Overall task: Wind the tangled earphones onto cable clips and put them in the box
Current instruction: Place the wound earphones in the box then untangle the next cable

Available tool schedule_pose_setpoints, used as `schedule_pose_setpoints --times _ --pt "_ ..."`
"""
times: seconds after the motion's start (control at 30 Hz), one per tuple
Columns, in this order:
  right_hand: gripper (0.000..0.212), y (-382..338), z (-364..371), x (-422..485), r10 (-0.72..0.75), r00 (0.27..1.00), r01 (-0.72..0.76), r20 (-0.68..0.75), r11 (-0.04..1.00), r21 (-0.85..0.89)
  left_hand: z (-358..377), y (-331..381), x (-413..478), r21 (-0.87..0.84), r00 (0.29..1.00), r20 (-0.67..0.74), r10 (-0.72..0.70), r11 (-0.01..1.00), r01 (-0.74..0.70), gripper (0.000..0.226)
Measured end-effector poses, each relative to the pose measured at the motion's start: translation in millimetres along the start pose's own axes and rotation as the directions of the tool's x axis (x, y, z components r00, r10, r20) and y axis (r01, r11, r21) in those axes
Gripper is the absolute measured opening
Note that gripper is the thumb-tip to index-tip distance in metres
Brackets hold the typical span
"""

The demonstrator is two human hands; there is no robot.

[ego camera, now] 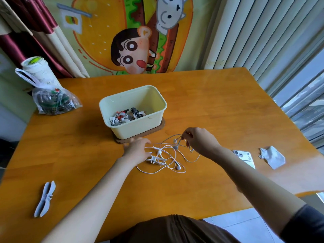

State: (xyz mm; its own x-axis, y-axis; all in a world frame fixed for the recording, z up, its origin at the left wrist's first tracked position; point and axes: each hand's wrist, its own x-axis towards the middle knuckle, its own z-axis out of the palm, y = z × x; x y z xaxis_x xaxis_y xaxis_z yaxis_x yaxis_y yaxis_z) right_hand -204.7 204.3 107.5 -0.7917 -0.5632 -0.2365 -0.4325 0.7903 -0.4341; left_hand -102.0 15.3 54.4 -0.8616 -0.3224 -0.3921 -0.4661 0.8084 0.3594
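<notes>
Tangled white earphones (168, 156) lie on the wooden table (219, 106) in front of a pale yellow box (154, 125). The box holds several wound earphones (127, 116) and stands on a brown lid. My right hand (199, 140) pinches a strand of the cable and lifts it a little off the table. My left hand (137, 149) lies over the left edge of the tangle with fingers spread, beside a white cable clip (157, 159) caught in the wires. Two more pale clips (45, 199) lie at the table's near left.
A phone (244, 157) lies face down right of my right arm, with a crumpled white wrapper (272, 156) beyond it. A clear plastic bag (52, 100) and a white roll stand at the far left. A cartoon curtain hangs behind; blinds cover the right.
</notes>
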Motion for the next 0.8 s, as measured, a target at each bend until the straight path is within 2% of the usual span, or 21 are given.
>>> schedule_pose_setpoints --times 0.03,0.1,0.2,0.27,0.33,0.43,0.57,0.6,0.67,0.73,0.77,0.8 --pt "0.021 0 0 -1 -0.019 1.000 0.018 0.010 0.999 0.026 -1 7 -2 -0.178 0.996 -0.018 0.087 0.980 -0.088 0.045" --pt "0.022 -2 -1 -3 -0.082 0.995 0.077 0.054 0.993 0.085 -3 29 -8 -0.450 0.969 -0.078 0.233 0.860 -0.242 0.050" --pt "0.021 -7 0 -6 -0.188 0.974 0.174 0.122 0.977 0.120 0 54 -9 -0.599 0.948 -0.101 0.300 0.742 -0.299 0.041" --pt "0.018 -5 -2 -5 -0.198 0.974 0.184 0.111 0.975 0.125 0 57 -8 -0.626 0.949 -0.094 0.301 0.723 -0.292 0.025" --pt "0.013 -1 -6 -4 -0.170 0.980 0.156 0.100 0.978 0.136 0 50 -5 -0.564 0.951 -0.099 0.292 0.771 -0.296 0.023" --pt "0.020 7 -12 -2 -0.130 0.984 0.112 0.124 0.984 0.142 6 38 -2 -0.474 0.951 -0.107 0.289 0.826 -0.304 0.027" --pt "0.015 18 -18 4 -0.094 0.994 0.092 0.057 0.995 0.039 19 13 6 -0.419 0.977 -0.112 0.181 0.883 -0.212 0.025" --pt "0.016 21 -22 5 -0.081 0.996 0.080 0.028 0.996 0.028 23 3 7 -0.373 0.986 -0.082 0.144 0.913 -0.165 0.026" --pt "0.016 25 -29 6 -0.083 0.996 0.084 -0.029 0.996 0.027 31 -18 6 -0.106 0.998 0.006 0.056 0.993 -0.055 0.026" --pt "0.016 24 -36 6 -0.113 0.992 0.115 -0.052 0.993 0.040 35 -30 3 0.157 0.997 0.072 -0.037 0.987 0.026 0.018" --pt "0.015 21 -38 6 -0.135 0.990 0.137 -0.047 0.990 0.042 34 -28 2 0.162 0.996 0.084 -0.031 0.987 0.017 0.020" --pt "0.015 18 -40 6 -0.163 0.986 0.164 -0.036 0.986 0.040 32 -21 1 0.066 0.997 0.070 0.028 0.997 -0.033 0.028"
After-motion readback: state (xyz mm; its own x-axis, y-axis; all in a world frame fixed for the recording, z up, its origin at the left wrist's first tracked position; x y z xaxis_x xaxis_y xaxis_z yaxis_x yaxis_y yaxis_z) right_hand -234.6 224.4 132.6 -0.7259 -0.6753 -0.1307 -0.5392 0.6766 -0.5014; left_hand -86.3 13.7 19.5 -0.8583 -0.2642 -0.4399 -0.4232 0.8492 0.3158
